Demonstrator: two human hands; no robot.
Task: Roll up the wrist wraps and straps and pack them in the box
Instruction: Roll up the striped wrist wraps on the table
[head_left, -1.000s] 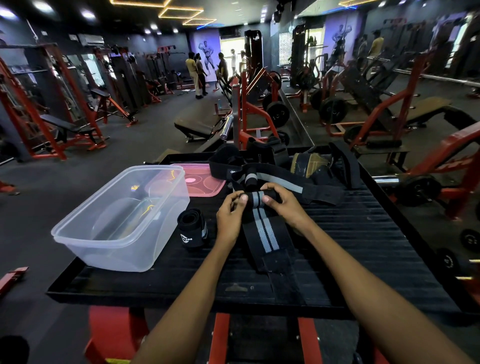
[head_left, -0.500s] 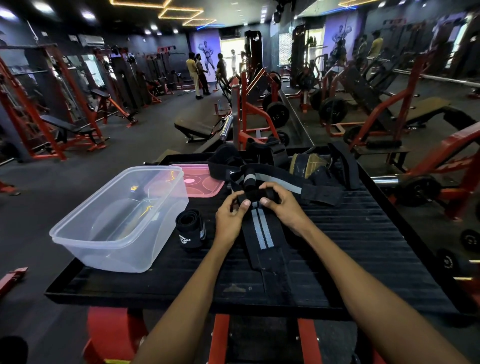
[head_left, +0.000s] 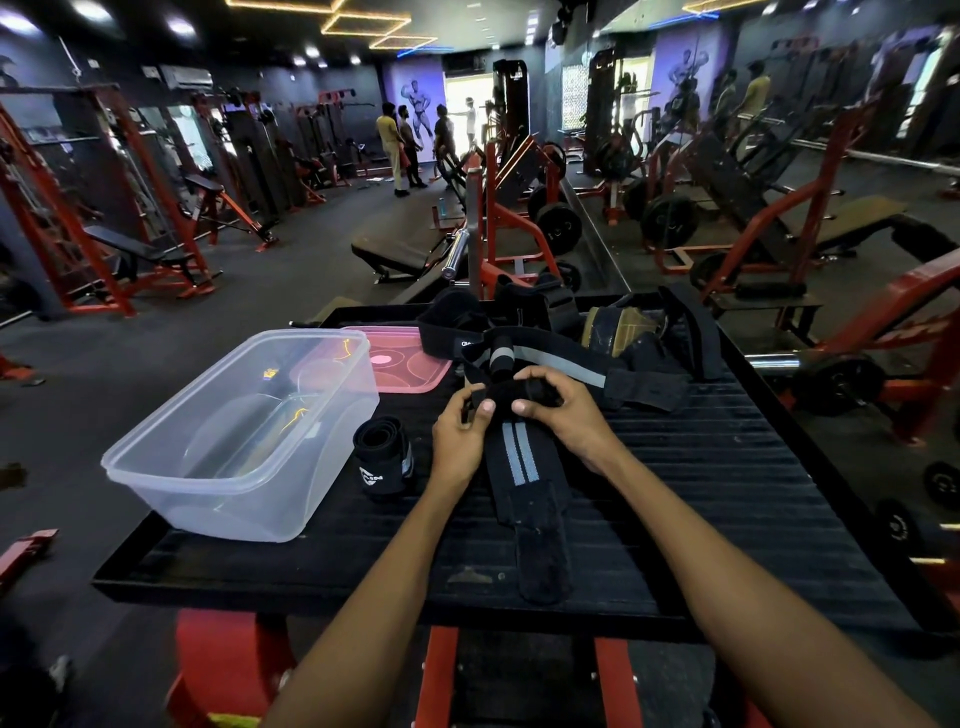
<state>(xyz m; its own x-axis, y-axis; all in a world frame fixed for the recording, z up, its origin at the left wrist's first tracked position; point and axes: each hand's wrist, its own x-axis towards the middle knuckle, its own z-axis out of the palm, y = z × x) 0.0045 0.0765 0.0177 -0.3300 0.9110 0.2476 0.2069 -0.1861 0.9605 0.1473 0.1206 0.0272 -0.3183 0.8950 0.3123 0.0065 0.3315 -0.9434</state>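
While gripping the far, partly rolled end of a black wrist wrap (head_left: 511, 457) with 2 grey stripes, pinching it from both sides: left hand (head_left: 460, 434) curling fingers and thumb round the roll's left end, right hand (head_left: 558, 410) curling round its right end, thumbs pressing the near face of the roll. Trailing the unrolled length of that wrap toward the near edge of the black ribbed platform (head_left: 727, 493), flat on the surface, hook-and-loop tail nearest the camera. Standing upright just left of the left hand, apart from it: 1 finished rolled wrap (head_left: 382, 460), black with a white logo. Sitting on the platform's left side, slightly overhanging its edge: clear plastic box (head_left: 244, 436), lid off, holding nothing that can be made out. Lying flat beyond the box, touching its far corner: pink lid (head_left: 405, 361). Piling up at the far side of the platform, just beyond the hands: loose straps and wraps (head_left: 550, 348), black with grey bands, plus a tan-and-black padded item (head_left: 621, 325) of a kind not clear enough to tell. Filling the background: red-framed gym machines (head_left: 519, 223), and people standing (head_left: 410, 145) far off near a bright doorway.
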